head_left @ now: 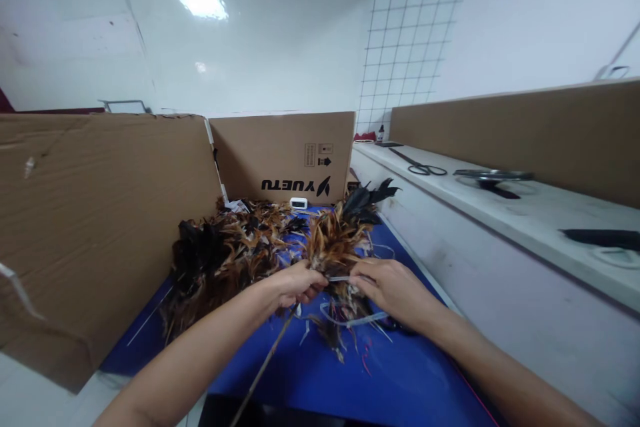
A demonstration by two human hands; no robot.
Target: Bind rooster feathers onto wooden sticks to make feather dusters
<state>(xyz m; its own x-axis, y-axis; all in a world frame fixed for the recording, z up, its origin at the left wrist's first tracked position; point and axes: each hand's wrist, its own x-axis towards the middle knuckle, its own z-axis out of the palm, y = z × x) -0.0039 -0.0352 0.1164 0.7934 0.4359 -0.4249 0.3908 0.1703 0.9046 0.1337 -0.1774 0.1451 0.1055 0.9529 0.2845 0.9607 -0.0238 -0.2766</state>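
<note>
My left hand grips the base of a bundle of brown and black feathers that fans up and away from me. A thin stick runs from under that hand toward the near edge. My right hand pinches a clear plastic tie that crosses the bundle's base between the two hands. A loop of the same clear strip lies on the blue mat below my hands.
A heap of loose brown and black feathers lies left of my hands. Cardboard walls stand at the left and back, with a small white device. On the right ledge lie scissors and dark tools.
</note>
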